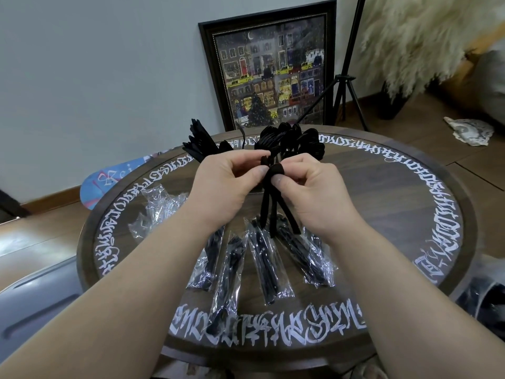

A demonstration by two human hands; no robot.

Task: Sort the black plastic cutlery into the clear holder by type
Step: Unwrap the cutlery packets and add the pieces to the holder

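Head view: a small bunch of black cutlery pieces (269,203) is held up over the middle of the round table (426,203). The top ends are pinched by the left hand (226,184) between thumb and first finger, and one piece is pinched by the right hand (308,192) the same way, as if it is being pulled away from the rest. What kind each piece is cannot be told.

At twelve o'clock on the table, many black pieces are seen standing up in groups. They are likely in the clear holder (276,149), but its walls can hardly be seen. A good part of the sorting looks done.

At six o'clock, several wrapped packs (262,265) of black cutlery are laid side by side, not yet opened. At nine o'clock, what look like empty wrappers (157,212) are piled. So a lot is left: the held pieces, then every pack.
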